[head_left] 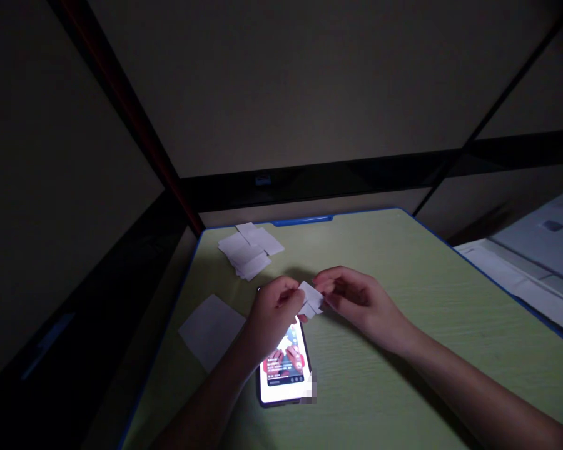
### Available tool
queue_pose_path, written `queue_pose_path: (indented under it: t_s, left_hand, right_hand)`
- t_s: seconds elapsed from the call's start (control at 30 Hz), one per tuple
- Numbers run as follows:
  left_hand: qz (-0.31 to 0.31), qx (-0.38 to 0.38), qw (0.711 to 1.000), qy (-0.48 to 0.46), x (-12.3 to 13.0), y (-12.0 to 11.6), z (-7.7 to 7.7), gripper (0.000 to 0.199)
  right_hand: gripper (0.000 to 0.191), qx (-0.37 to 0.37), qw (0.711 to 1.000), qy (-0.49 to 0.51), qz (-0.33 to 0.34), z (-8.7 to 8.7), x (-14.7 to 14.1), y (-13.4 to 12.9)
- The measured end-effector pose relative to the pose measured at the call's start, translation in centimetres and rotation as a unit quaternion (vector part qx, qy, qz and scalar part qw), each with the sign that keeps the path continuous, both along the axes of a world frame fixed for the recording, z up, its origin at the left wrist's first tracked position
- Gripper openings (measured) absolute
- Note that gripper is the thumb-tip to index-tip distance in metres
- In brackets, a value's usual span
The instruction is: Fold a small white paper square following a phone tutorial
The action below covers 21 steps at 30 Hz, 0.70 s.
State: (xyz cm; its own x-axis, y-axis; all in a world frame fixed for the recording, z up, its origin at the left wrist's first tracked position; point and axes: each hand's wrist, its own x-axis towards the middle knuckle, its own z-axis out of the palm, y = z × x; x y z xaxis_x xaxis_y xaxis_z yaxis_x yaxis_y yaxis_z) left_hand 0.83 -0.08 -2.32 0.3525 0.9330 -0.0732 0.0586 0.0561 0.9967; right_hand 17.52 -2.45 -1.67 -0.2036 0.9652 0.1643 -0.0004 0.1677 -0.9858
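A small folded piece of white paper [311, 299] is held up over the top end of a phone. My left hand [278, 312] pinches its left side between thumb and fingers. From the right, my right hand [359, 301] has its thumb and a fingertip at the paper's right edge, the other fingers curved above. Beneath my left hand lies the lit phone [286, 392], its screen showing hands with a white paper shape. Part of the phone is hidden by my left hand.
A pile of white paper pieces [248, 250] lies at the table's far left. One white sheet [211, 328] rests left of my left forearm. The green table [431, 294] has a blue edge and stands against a wall panel [309, 87]. Pale flat items [539, 250] lie beyond its right side.
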Motion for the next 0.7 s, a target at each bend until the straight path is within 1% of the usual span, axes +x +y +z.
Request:
queue_pose_path:
  t_s: [0.17,0.37,0.47,0.6,0.7]
  left_hand:
    - [-0.009,-0.014,0.999,-0.03,-0.11,-0.04,-0.21,0.011]
    - [-0.01,-0.013,0.999,-0.033,0.06,-0.15,-0.18,0.011]
    - [-0.006,-0.008,1.0,-0.026,0.11,-0.25,-0.15,0.01]
    - [-0.012,-0.001,1.0,-0.017,0.15,-0.31,-0.26,0.008]
    - [-0.013,0.003,1.0,-0.009,0.23,-0.29,-0.36,0.008]
  right_hand:
    - [0.011,0.017,0.999,-0.034,0.023,0.15,0.07,-0.06]
    - [0.014,0.036,0.998,-0.057,0.015,-0.03,0.15,-0.09]
    - [0.012,0.065,0.994,-0.093,0.008,0.06,0.22,-0.15]
    - [0.01,0.128,0.982,-0.139,0.004,0.27,0.29,-0.13]
    - [0.006,0.143,0.977,-0.16,0.0,0.31,0.33,-0.09]
